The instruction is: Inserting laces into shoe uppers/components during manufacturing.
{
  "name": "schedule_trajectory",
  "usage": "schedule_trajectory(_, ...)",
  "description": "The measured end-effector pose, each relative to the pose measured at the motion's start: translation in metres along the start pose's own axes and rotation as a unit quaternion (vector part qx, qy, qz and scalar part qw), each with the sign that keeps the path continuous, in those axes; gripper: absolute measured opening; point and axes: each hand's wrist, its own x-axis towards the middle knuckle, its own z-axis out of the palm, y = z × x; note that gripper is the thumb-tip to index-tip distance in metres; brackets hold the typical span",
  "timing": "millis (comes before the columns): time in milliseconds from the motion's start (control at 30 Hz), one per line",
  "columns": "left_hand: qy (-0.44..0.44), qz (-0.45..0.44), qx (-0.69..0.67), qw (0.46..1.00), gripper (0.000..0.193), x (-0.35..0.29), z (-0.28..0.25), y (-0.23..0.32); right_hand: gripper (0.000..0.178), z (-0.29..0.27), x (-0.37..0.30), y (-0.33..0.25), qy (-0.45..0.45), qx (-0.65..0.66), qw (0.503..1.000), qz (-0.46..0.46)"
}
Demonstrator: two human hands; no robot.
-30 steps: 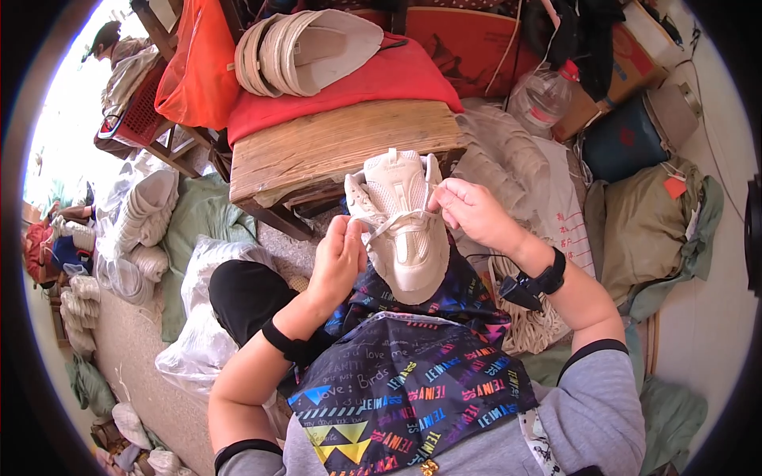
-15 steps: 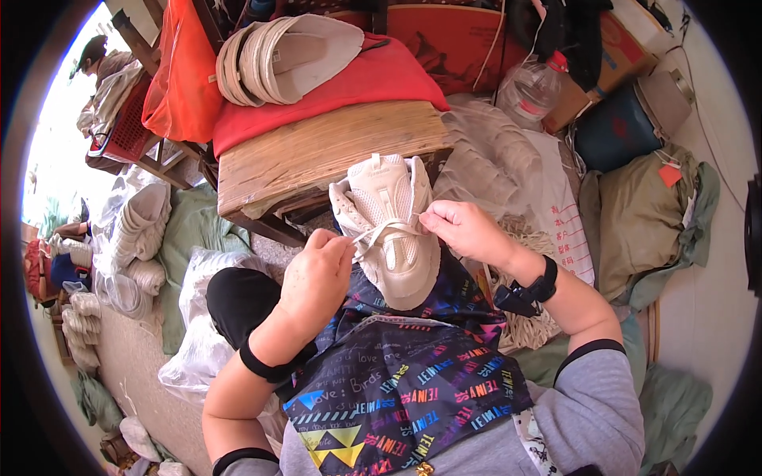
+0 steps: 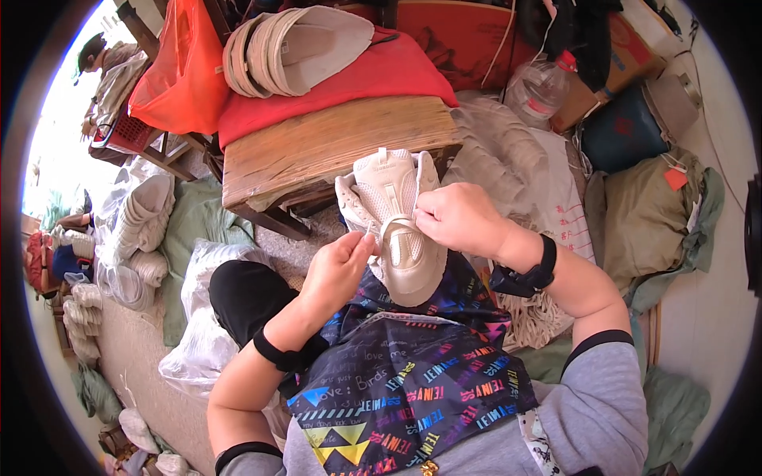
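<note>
A cream sneaker (image 3: pixel 413 266) lies toe toward me, between the dark printed apron (image 3: pixel 413 381) on my lap and the wooden bench. A pale shoelace (image 3: pixel 397 220) crosses its tongue low down, near the toe. On the shoe's left side, my left hand (image 3: pixel 340 270) is closed, pinching a lace end between thumb and forefinger. My right hand (image 3: pixel 464 218) presses against the right eyelet edge with curled fingers; the lace runs into its pinch, and its fingertips are partly hidden.
Behind the shoe stands the wooden bench (image 3: pixel 333 147), with a red cloth (image 3: pixel 317 103) and stacked pale shoe parts (image 3: pixel 294 51) on it. Bagged shoe parts (image 3: pixel 143 214) lie at left. A bundle of laces (image 3: pixel 540 317), a plastic jug (image 3: pixel 544 83) and a dark blue container (image 3: pixel 623 127) are at right.
The loose lace across the shoe now lies closer against it. My left hand has moved right and slightly down; my right hand has turned, its fingers curling at the eyelet edge.
</note>
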Motion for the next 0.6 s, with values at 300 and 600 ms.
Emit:
schedule_trajectory(300,-0.066,-0.069,-0.197,0.976,0.028,0.012,-0.004,-0.003,0.019,-0.018,-0.001,-0.004,-0.075,-0.088,0.989,-0.092)
schedule_trajectory(600,-0.034,-0.024,-0.13,0.991,0.028,0.029,-0.008,0.004,0.011,-0.031,0.012,-0.006,-0.037,-0.274,0.931,-0.236)
